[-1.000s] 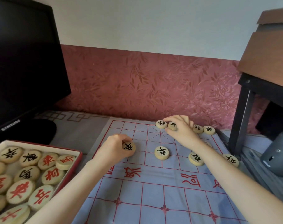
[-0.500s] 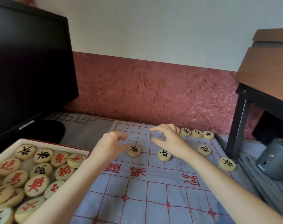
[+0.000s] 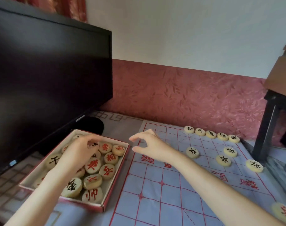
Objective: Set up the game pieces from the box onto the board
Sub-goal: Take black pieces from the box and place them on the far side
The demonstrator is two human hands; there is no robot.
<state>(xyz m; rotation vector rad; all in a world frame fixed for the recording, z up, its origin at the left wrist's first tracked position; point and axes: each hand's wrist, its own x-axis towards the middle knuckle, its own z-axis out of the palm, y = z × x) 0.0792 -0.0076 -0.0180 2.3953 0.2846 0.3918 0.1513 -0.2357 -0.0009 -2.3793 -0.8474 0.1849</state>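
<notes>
The open red-rimmed box (image 3: 121,162) lies left of the board and holds several round wooden pieces with red or black characters. My left hand (image 3: 78,152) is inside it, fingertips curled round a black-lettered piece (image 3: 93,144) near the far end. The pale blue cloth board (image 3: 155,193) with red lines carries a back row of black-lettered pieces (image 3: 211,134) and several more, such as one soldier (image 3: 192,152), in front. My right hand (image 3: 149,144) hovers over the board's left edge, fingers loosely bent, holding nothing.
A black monitor (image 3: 49,75) stands close behind the box, its stand base (image 3: 95,125) near the box's far corner. A dark table leg (image 3: 266,128) rises at the board's right edge. One red-lettered piece (image 3: 284,212) sits at the near right.
My left hand left the piece it set on the board and moved into the box. My right hand drew back left from the back row. The view swung left.
</notes>
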